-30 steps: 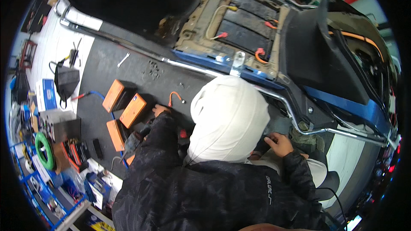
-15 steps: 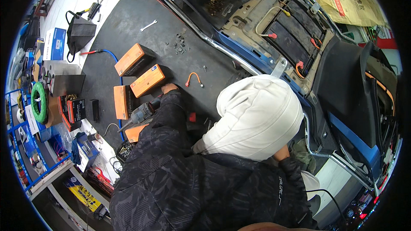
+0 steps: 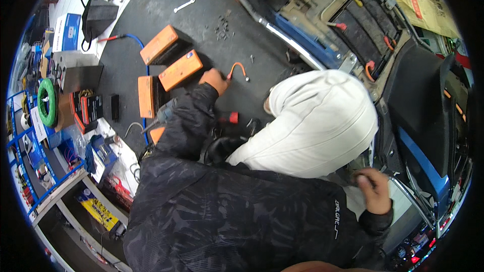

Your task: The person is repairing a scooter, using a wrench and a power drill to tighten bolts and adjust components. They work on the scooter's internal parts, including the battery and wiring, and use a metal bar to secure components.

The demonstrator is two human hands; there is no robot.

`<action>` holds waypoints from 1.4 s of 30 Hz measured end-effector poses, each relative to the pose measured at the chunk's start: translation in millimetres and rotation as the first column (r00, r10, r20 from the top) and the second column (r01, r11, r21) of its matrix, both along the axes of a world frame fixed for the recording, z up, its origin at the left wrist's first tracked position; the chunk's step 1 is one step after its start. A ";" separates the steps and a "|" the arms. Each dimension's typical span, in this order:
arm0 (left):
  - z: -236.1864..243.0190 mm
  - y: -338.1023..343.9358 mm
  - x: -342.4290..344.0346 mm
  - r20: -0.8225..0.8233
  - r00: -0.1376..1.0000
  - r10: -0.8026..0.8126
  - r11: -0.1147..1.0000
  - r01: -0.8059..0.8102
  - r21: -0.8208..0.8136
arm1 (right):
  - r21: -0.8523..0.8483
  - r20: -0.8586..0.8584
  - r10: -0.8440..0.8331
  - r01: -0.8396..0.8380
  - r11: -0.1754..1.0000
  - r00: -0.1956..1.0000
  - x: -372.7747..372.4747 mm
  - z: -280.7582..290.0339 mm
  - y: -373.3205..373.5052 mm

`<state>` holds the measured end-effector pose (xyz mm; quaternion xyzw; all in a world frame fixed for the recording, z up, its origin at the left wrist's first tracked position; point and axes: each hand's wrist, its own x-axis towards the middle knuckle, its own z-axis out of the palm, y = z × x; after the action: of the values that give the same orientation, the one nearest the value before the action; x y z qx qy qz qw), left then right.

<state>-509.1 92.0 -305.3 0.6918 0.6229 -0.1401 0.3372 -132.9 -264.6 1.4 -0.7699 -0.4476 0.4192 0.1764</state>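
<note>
My left hand (image 3: 214, 79) reaches out over the dark floor mat (image 3: 201, 25), fingers closed at one end of a short curved orange cable (image 3: 238, 67). Just left of it lies an orange-topped battery block (image 3: 180, 69), with two more (image 3: 159, 44) (image 3: 145, 96) beside it. My right hand (image 3: 374, 189) is low at the right, fingers curled against the edge of the vehicle's open floor (image 3: 403, 191); what it holds is hidden. A white hood (image 3: 317, 121) and black jacket (image 3: 242, 216) fill the middle.
The vehicle's open compartment (image 3: 353, 25) with red and orange cable ends lies ahead at the right. A wrench (image 3: 184, 5), loose screws (image 3: 221, 25), a black bag (image 3: 97, 16) and a blue hose (image 3: 132, 38) lie on the floor. Blue shelves (image 3: 30, 136) with a green coil (image 3: 46, 102) stand left.
The view has swung right and downward, so the batteries sit higher in the picture. My left hand has slid forward to the orange cable's end. My right hand stays by the vehicle edge.
</note>
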 end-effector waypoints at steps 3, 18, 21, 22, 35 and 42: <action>118.2 5.1 3.0 0.495 0.869 0.010 1.000 0.003 -0.025 | 0.409 -0.220 -0.110 0.194 0.892 0.969 -2.2 41.8 40.7; 265.1 -102.7 -24.0 0.841 -0.042 0.539 0.834 -0.111 -0.540 | 0.611 0.405 0.657 -0.723 0.322 0.635 -183.2 28.0 258.8; 209.5 -145.8 -59.0 0.921 0.142 0.362 0.835 -0.488 -0.253 | 0.377 0.531 0.667 -0.851 0.367 0.523 -173.0 28.0 267.6; 187.2 -159.8 -79.1 0.916 0.314 0.251 0.792 -0.611 -0.008 | 0.372 0.496 0.649 -0.816 0.442 0.577 -162.9 31.4 274.1; -40.9 -279.7 -379.7 -0.129 0.860 0.494 0.689 -0.297 0.661 | 0.219 0.032 0.423 -0.419 0.881 0.906 -70.4 -32.3 294.2; -32.1 -261.4 -453.8 -0.079 0.813 0.577 0.382 -0.184 0.906 | 0.082 0.030 0.324 -0.326 0.942 0.945 -19.2 -33.3 268.6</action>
<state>-962.9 -169.4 -337.4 0.5548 0.8026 0.1447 -0.1645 -152.2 4.0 -32.0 -0.6807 -0.5875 0.4167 0.1340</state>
